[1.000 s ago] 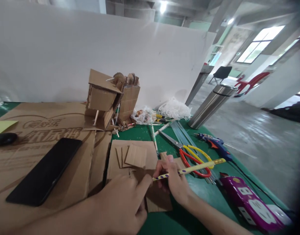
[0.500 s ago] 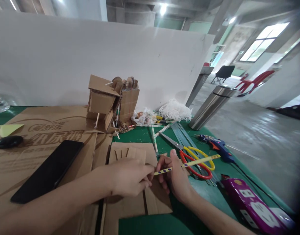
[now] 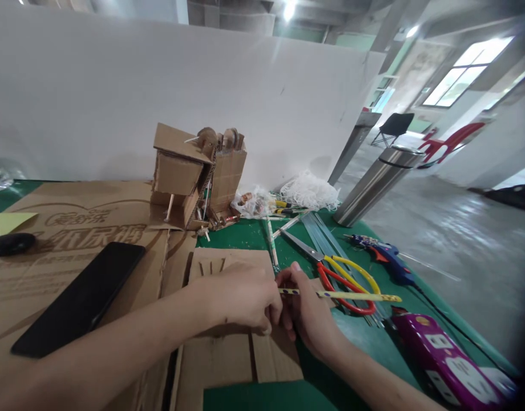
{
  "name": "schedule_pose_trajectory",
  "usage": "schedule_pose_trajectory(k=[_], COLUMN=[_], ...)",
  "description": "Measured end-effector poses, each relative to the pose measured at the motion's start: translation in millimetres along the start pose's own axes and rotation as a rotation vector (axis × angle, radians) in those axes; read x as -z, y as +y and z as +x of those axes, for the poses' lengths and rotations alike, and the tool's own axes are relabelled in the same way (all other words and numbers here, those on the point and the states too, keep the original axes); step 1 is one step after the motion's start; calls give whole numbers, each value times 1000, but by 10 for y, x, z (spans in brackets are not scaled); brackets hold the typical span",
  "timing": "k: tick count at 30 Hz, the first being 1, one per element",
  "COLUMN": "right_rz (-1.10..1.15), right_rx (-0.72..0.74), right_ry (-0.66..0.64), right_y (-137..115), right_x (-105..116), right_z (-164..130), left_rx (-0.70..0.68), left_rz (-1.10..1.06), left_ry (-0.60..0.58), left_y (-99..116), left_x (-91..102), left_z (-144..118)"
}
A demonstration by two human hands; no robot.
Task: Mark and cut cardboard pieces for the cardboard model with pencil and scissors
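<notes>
Two hands meet over one flat, slotted cardboard sheet (image 3: pixel 232 348). The left hand (image 3: pixel 241 297) is curled, fingertips pressing the sheet. The right hand (image 3: pixel 307 311) pinches one slim yellow pencil (image 3: pixel 339 295), which points away to the right. Just beyond lie one pair of red-and-yellow scissors (image 3: pixel 343 274) and one blue glue gun (image 3: pixel 384 254).

A large cardboard sheet (image 3: pixel 74 240) is spread over the left part of the table (image 3: pixel 266 397), with a phone (image 3: pixel 78 297) lying on it and a cardboard model (image 3: pixel 198 177) set at its rear edge. A smaller cardboard piece (image 3: pixel 228 348) is placed to its right, near the front edge. Scissors (image 3: pixel 331 271) are laid right of that piece, a glue gun (image 3: pixel 380 251) further right, and a power strip (image 3: pixel 451 365) toward the front right corner. A metal flask (image 3: pixel 376 185) is stood at the rear right.
</notes>
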State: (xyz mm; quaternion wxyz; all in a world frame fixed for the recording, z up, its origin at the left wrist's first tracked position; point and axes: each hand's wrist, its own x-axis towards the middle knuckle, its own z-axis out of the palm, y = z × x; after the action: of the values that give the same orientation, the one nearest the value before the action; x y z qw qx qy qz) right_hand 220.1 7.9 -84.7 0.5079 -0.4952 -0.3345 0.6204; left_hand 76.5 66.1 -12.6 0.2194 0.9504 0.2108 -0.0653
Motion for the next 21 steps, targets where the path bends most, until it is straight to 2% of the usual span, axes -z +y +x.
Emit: schedule_pose_trajectory(k=[7, 10, 13, 15, 17, 19, 21], right_rz=[-12, -49, -157, -326, -593, -848, -975], right_rx=[44, 181, 422, 609, 735, 751, 723], right_ry=[63, 150, 199, 138, 28, -37, -21], right_y=[18, 6, -66, -124, -161, -161, -123], right_x=[-12, 35, 92, 94, 43, -59, -173], right_z=[-5, -18, -101, -203, -316, -401, -434], left_rx=[-68, -103, -89, -90, -110, -129, -133], left_rz=[-4, 13, 28, 21, 6, -2, 1], left_ry=[-52, -65, -26, 4, 21, 33, 49], left_y=[-74, -134, -182, -220, -273, -341, -416], left_x=[-7, 5, 6, -18, -65, -131, -204], left_z=[52, 109, 143, 149, 153, 173, 212])
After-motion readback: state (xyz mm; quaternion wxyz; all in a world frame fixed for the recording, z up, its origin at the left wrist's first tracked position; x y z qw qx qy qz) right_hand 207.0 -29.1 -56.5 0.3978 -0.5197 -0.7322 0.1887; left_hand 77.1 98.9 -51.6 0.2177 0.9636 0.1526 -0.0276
